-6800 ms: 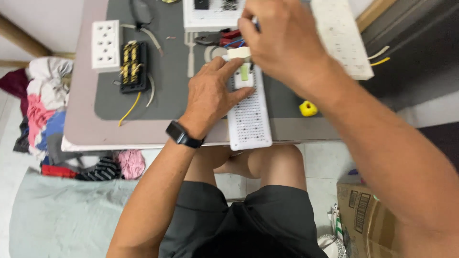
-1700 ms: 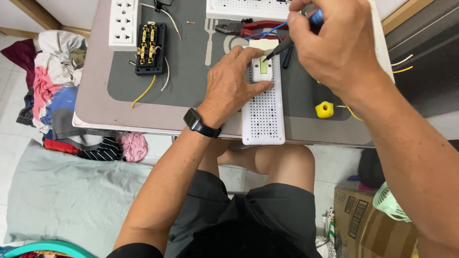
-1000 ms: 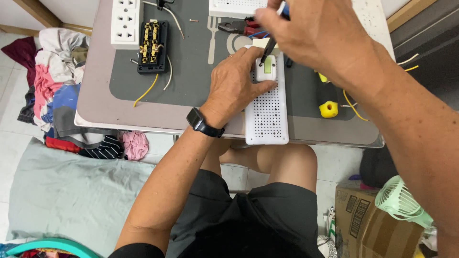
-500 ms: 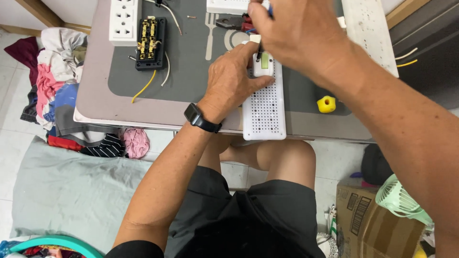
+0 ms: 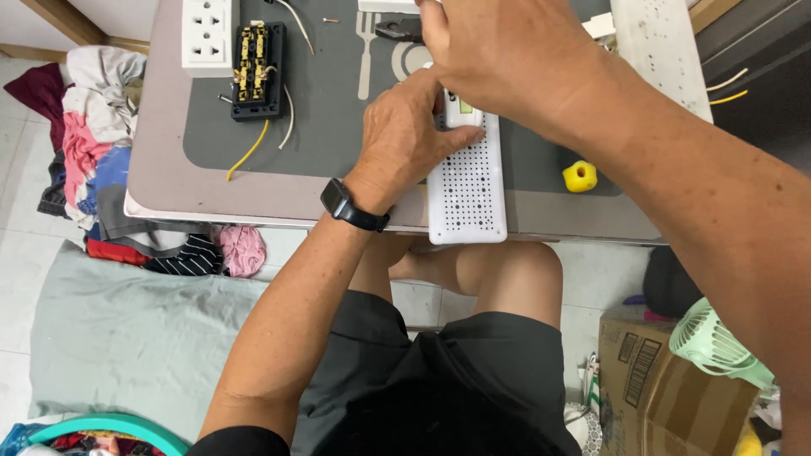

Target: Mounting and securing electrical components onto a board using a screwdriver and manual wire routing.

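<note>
A long white perforated panel lies on the grey table mat, its near end hanging over the table edge. My left hand, a black watch on its wrist, grips the panel's left side near the top, thumb across it. A small white module with a green window sits at the panel's top. My right hand hovers over that module with fingers closed. A short dark tool shaft shows beneath it; the rest of the tool is hidden.
On the mat's left are a white socket plate and a black terminal block with a yellow wire. Pliers lie at the top, a yellow piece to the right. A cardboard box and green fan stand on the floor.
My right hand has come down and left over the module, now covering the blue-handled tool that showed earlier. My left hand keeps its hold on the panel.
</note>
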